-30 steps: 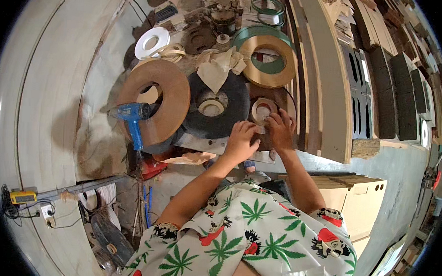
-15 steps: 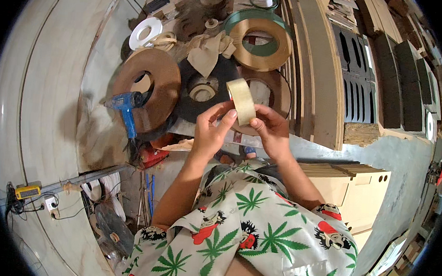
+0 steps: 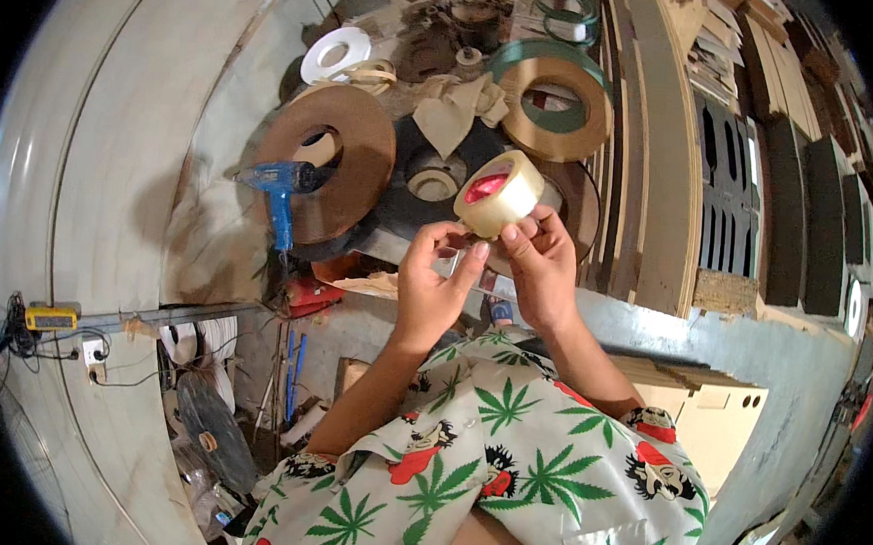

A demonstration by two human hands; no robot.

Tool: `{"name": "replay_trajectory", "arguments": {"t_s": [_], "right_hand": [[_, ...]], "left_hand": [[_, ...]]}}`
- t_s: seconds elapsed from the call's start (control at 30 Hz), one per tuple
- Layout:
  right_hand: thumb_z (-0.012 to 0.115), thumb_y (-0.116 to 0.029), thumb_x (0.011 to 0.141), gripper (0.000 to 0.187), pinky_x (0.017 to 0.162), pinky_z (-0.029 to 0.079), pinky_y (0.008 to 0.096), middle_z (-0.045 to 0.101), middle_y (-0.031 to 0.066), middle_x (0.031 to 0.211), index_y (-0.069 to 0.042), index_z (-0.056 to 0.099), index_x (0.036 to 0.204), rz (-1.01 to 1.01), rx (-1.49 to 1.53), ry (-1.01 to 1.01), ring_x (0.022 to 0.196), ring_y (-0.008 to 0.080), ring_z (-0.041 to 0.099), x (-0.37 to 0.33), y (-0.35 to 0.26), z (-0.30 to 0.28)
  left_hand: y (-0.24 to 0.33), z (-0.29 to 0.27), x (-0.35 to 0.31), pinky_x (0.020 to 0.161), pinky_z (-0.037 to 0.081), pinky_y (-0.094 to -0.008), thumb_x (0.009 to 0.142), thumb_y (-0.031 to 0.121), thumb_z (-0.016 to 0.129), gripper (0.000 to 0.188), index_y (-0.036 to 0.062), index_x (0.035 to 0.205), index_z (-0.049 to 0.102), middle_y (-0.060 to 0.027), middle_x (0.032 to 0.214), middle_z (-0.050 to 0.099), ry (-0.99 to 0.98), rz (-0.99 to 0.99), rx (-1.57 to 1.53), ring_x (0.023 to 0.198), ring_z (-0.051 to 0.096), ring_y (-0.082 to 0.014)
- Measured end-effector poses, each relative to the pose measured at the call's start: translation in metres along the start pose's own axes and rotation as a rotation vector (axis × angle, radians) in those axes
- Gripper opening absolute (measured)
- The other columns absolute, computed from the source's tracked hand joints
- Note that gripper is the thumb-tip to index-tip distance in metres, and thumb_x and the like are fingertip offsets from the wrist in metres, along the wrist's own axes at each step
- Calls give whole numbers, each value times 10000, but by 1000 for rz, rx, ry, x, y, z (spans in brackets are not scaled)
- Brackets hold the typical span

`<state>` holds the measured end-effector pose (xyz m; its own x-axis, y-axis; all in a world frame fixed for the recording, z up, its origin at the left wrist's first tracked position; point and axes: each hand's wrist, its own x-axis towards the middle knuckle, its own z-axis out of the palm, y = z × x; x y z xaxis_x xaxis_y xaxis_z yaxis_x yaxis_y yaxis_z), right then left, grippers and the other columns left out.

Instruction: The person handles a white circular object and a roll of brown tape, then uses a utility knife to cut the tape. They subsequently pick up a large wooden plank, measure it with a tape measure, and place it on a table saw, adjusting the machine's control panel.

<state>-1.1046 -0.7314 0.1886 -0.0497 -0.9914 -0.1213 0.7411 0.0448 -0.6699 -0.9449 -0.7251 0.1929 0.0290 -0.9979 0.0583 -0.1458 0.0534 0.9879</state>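
Observation:
A roll of clear yellowish packing tape [image 3: 515, 204] with a red inner core is raised in front of me, its open side tilted toward the left. My right hand [image 3: 545, 273] grips its lower right edge between thumb and fingers. At the lower left edge, the thumb and bent fingers of my left hand [image 3: 434, 284] are closed together. A shiny, see-through bit shows beside the left fingers; it looks like tape, but its full run cannot be made out. Behind the roll lies a large black coil of edging [image 3: 400, 211].
A blue heat gun [image 3: 280, 200] rests against a big brown coil [image 3: 362, 185] at left. Beyond are a tan coil [image 3: 595, 108], a white ring [image 3: 316, 63] and a crumpled cloth [image 3: 439, 123]. Upright boards [image 3: 671, 226] stand at right, with pale panels [image 3: 725, 426] nearer me.
The tape roll has turned so its red core faces more into view. My left fingers have shifted to its lower edge. The whole view has swung, moving the bench rightward in the picture.

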Motion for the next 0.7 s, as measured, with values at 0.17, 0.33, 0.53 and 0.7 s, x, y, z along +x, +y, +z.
{"name": "replay_trajectory", "arguments": {"t_s": [0.17, 0.33, 0.53, 0.7], "right_hand": [[723, 15, 1041, 405, 1127, 493, 359, 712, 93, 1358, -24, 528, 1393, -25, 65, -36, 1287, 175, 644, -4, 19, 8], [741, -38, 1046, 390, 1114, 499, 371, 706, 95, 1362, -33, 559, 1391, 28, -34, -23, 1279, 183, 646, -8, 18, 20], [829, -219, 1004, 363, 951, 549, 374, 709, 180, 1304, -10, 652, 1243, 305, -1246, -144, 1200, 194, 669, -7, -9, -8], [816, -202, 1008, 604, 954, 564, 420, 677, 210, 1286, -44, 498, 1496, -228, -1078, -316, 1206, 292, 671, -10, 20, -17]], "left_hand": [[4, 5, 9, 839, 557, -268, 1069, 161, 762, 231, -3, 1201, 668, -29, 1099, 726, 159, -20, -207, 979, 671, -101], [-2, -1, 15, 815, 557, -303, 1046, 133, 773, 172, 15, 1135, 685, -49, 1076, 698, 214, 160, -26, 929, 662, -138], [3, -27, 20, 832, 552, -445, 981, 84, 744, 107, 46, 1047, 670, -118, 1046, 704, 182, 372, 561, 952, 681, -338], [-6, -40, 14, 867, 559, -494, 936, 57, 724, 137, 72, 1060, 667, -111, 1024, 717, 12, 380, 784, 1012, 686, -370]]}}
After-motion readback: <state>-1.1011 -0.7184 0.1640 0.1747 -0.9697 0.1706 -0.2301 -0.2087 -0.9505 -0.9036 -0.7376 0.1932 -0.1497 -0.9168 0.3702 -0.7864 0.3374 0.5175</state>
